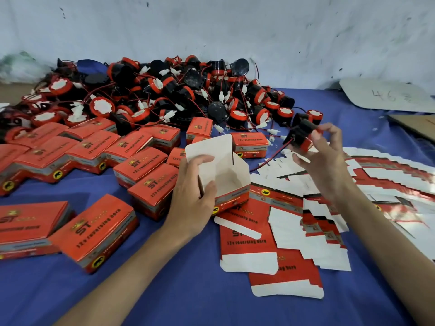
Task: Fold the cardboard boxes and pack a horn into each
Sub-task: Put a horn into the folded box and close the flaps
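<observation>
My left hand (pixel 191 196) grips the left wall of an open red and white cardboard box (pixel 226 177) standing on the blue cloth, its lid flap up and its white inside empty. To the right and above it, my right hand (pixel 326 156) pinches a black and red horn (pixel 302 137) with a red wire trailing down toward the box. A big pile of loose horns (pixel 164 90) lies at the back. Several closed red boxes (pixel 98 231) sit at the left. Flat unfolded box blanks (pixel 282 243) are spread at the right.
A blue cloth (pixel 183 290) covers the table. The pale wall (pixel 211 27) rises behind the horn pile. A grey board with writing (pixel 386 95) and a brown cardboard piece (pixel 416 125) lie at the far right. A plastic bag (pixel 18 67) sits at the far left.
</observation>
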The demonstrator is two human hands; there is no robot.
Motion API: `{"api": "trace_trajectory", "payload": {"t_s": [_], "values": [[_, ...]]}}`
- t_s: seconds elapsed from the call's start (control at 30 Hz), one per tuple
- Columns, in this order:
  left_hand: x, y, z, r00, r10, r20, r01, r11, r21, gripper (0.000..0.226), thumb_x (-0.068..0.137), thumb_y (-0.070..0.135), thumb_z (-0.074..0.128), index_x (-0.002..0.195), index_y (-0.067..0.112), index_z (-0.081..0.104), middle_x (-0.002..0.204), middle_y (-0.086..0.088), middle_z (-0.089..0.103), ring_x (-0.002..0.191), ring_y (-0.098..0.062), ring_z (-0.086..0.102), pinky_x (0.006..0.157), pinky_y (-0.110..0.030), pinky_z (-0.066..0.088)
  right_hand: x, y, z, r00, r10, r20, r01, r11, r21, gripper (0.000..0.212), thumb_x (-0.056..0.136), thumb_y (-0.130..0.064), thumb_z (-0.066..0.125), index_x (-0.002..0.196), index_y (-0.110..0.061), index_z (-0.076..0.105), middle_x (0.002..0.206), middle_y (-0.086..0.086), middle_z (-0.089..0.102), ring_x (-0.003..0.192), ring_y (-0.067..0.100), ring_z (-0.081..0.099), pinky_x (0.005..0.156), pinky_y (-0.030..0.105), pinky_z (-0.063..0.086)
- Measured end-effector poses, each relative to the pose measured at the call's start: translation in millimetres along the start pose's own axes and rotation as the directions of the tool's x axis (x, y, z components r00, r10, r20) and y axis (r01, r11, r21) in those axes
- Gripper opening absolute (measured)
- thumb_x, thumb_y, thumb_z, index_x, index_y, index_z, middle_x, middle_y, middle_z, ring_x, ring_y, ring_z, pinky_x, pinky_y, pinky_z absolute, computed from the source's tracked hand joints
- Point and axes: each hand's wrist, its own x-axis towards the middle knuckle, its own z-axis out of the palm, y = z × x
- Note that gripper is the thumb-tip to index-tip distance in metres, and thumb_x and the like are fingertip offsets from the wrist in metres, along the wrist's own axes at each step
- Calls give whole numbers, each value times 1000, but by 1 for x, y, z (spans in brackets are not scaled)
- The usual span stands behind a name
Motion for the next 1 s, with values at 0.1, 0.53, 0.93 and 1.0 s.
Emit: {"api": "trace_trajectory", "payload": {"t_s": [0.1, 0.53, 0.93, 1.0], "values": [[-1, 1, 1, 1000, -8, 0, 8, 1000, -1, 45, 91, 6, 53, 115, 41, 38, 117, 31, 33, 114, 23, 28, 90, -10, 37, 0, 6, 13, 989, 66, -131, -49, 990, 133, 18, 93, -28, 57, 100, -32, 41, 113, 10, 58, 95, 23, 64, 82, 32, 48], [0, 7, -3, 999, -12, 34, 13, 1000, -26, 58, 72, 11, 47, 113, 49, 37, 122, 33, 38, 120, 16, 32, 100, -4, 28, -13, -69, 100, 853, -338, 397, 298, 941, 162, 50, 81, 3, 56, 120, -24, 41, 109, 2, 52, 90, 16, 60, 63, 23, 53], [0, 13, -5, 997, -47, 65, 65, 949, -309, 62, 82, -13, 52, 120, 34, 38, 126, 3, 51, 119, -2, 50, 99, -18, 43, -18, -30, 110, 593, 63, 802, 741, 345, -575, 76, 77, -36, 77, 141, -25, 38, 137, 0, 50, 126, 14, 42, 106, 24, 30], [0, 13, -5, 995, -81, 65, 99, 929, -356, 61, 87, -17, 47, 120, 34, 40, 128, 5, 52, 120, -1, 49, 100, -20, 43, -15, -33, 107, 622, 88, 778, 723, 316, -614, 77, 74, -33, 79, 139, -23, 39, 137, -2, 50, 125, 16, 44, 103, 30, 35]]}}
